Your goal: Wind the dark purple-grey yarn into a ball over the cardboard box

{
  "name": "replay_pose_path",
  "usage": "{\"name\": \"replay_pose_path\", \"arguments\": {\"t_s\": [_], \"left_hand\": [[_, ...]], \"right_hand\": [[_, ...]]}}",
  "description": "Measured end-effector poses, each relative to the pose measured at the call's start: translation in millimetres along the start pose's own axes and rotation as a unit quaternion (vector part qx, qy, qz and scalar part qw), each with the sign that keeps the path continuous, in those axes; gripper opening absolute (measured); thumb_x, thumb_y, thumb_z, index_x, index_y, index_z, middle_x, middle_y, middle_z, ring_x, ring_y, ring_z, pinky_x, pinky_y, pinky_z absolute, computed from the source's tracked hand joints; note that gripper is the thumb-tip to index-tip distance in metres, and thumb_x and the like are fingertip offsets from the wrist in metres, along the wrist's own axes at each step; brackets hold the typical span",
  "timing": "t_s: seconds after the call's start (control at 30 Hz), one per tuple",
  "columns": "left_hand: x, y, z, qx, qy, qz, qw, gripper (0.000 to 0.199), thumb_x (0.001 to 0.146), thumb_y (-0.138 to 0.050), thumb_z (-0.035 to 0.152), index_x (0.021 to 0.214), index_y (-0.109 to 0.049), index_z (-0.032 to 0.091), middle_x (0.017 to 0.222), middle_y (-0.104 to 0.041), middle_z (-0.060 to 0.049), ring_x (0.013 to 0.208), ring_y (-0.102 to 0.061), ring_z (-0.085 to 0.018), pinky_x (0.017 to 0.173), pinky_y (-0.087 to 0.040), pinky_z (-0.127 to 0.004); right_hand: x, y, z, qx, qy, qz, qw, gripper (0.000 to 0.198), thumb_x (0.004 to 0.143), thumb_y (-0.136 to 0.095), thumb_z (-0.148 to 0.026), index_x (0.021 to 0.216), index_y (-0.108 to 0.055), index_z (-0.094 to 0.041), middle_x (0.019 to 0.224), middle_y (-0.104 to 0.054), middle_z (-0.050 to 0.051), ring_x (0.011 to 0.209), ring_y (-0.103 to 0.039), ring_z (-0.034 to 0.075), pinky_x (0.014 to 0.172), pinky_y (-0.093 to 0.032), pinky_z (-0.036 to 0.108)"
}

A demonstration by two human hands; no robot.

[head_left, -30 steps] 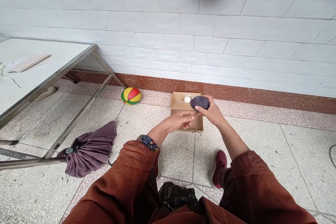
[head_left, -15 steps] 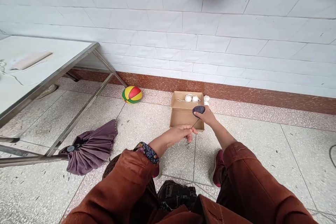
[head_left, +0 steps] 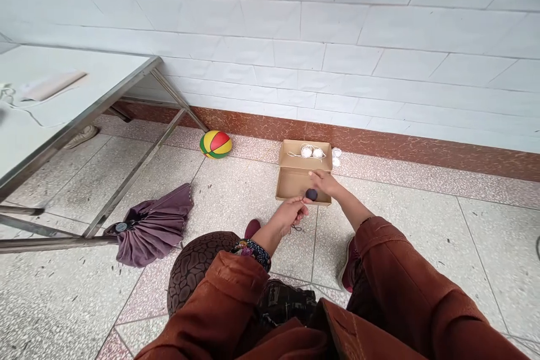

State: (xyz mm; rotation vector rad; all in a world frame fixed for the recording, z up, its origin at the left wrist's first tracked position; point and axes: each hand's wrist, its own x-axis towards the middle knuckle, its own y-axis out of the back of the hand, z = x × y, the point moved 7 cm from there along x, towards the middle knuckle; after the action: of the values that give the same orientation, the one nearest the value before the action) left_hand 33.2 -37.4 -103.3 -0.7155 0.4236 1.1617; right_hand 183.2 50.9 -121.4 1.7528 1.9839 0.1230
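Dark yarn ball [head_left: 311, 194] seen between hands, over front half of cardboard box [head_left: 291, 181]; whether box bottom is touched cannot be told. Right hand [head_left: 324, 183] held just above ball, fingers extended and loosely parted, nothing gripped. Left hand [head_left: 290, 212] held just beside ball, fingers curled together; dark strand [head_left: 297, 229] seen just below, hold on it cannot be told. White yarn balls [head_left: 317, 153] contained in box's rear half. Multicoloured ball [head_left: 216, 144], purple umbrella [head_left: 154, 230] seen on floor [head_left: 240, 197] farther left.
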Motion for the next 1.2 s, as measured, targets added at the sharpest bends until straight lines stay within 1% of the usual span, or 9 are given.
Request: {"name": "replay_pose_path", "arguments": {"t_s": [0.13,0.23,0.3,0.4,0.53,0.6,0.77,1.03,1.2], "left_hand": [[-7,1,28,-0.043,-0.066,-0.044,0.996,0.028,0.08,-0.07,0.036,0.096,-0.068,0.013,0.064,-0.057,0.002,0.046,-0.038,-0.005,0.042,-0.019,-0.017],[-22,5,40,-0.068,-0.097,-0.07,0.99,0.034,0.077,-0.075,0.04,0.097,-0.069,0.013,0.067,-0.059,0.001,0.049,-0.043,-0.005,0.042,-0.021,-0.017],[-34,8,42,-0.084,-0.103,-0.079,0.988,0.035,0.077,-0.077,0.04,0.096,-0.07,0.012,0.068,-0.06,0.0,0.051,-0.046,-0.006,0.043,-0.023,-0.018],[-52,9,41,-0.1,-0.107,-0.088,0.985,0.032,0.079,-0.076,0.037,0.096,-0.07,0.011,0.068,-0.061,-0.001,0.054,-0.049,-0.006,0.046,-0.028,-0.018],[-82,4,37,-0.11,-0.118,-0.121,0.979,0.032,0.078,-0.078,0.033,0.099,-0.07,0.01,0.067,-0.059,-0.001,0.056,-0.05,-0.006,0.049,-0.031,-0.017],[-98,0,36,-0.11,-0.12,-0.144,0.976,0.034,0.077,-0.079,0.033,0.102,-0.07,0.01,0.066,-0.059,0.0,0.053,-0.045,-0.005,0.046,-0.026,-0.017],[-134,-7,35,-0.067,-0.122,-0.17,0.976,0.039,0.083,-0.074,0.04,0.107,-0.071,0.01,0.061,-0.049,0.004,0.045,-0.027,-0.002,0.042,-0.011,-0.018],[-177,-22,32,-0.033,-0.106,-0.237,0.965,0.032,0.084,-0.072,0.031,0.11,-0.07,0.011,0.058,-0.042,0.006,0.046,-0.023,-0.003,0.042,-0.01,-0.016],[-194,-32,29,-0.057,-0.109,-0.24,0.963,0.03,0.086,-0.07,0.029,0.111,-0.07,0.011,0.058,-0.04,0.006,0.045,-0.024,-0.003,0.041,-0.011,-0.016]], "right_hand": [[-35,-30,-33,0.183,0.003,-0.148,0.972,0.06,0.096,-0.041,-0.071,0.105,-0.067,-0.018,0.09,-0.073,0.008,0.077,-0.071,0.018,0.077,-0.059,0.035],[-69,-34,-58,0.172,0.032,-0.216,0.961,0.065,0.091,-0.043,-0.078,0.088,-0.069,-0.019,0.077,-0.069,0.004,0.07,-0.064,0.017,0.074,-0.057,0.034],[-86,-25,-69,0.142,0.055,-0.185,0.971,0.057,0.086,-0.054,-0.075,0.084,-0.068,-0.02,0.078,-0.067,0.003,0.071,-0.06,0.016,0.07,-0.054,0.031],[-101,-5,-73,0.147,0.074,-0.068,0.984,0.045,0.077,-0.069,-0.066,0.08,-0.064,-0.021,0.076,-0.062,-0.001,0.07,-0.055,0.015,0.067,-0.049,0.027],[-122,17,-57,0.216,0.066,0.116,0.967,0.042,0.078,-0.065,-0.065,0.078,-0.055,-0.023,0.072,-0.055,-0.003,0.062,-0.048,0.013,0.063,-0.047,0.027],[-135,19,-47,0.23,0.052,0.165,0.958,0.042,0.08,-0.06,-0.065,0.078,-0.053,-0.024,0.067,-0.05,-0.004,0.059,-0.045,0.013,0.061,-0.047,0.028],[-166,12,-44,0.21,0.057,0.174,0.961,0.039,0.081,-0.061,-0.062,0.079,-0.056,-0.023,0.071,-0.055,-0.001,0.064,-0.05,0.015,0.064,-0.049,0.029],[-193,18,-46,0.178,0.072,0.18,0.965,0.042,0.083,-0.058,-0.065,0.083,-0.059,-0.023,0.08,-0.062,0.001,0.074,-0.056,0.018,0.074,-0.053,0.034],[-224,20,-90,0.006,0.184,0.194,0.964,0.052,0.09,-0.05,-0.071,0.103,-0.066,-0.023,0.113,-0.067,0.011,0.116,-0.056,0.031,0.106,-0.041,0.052]]}}
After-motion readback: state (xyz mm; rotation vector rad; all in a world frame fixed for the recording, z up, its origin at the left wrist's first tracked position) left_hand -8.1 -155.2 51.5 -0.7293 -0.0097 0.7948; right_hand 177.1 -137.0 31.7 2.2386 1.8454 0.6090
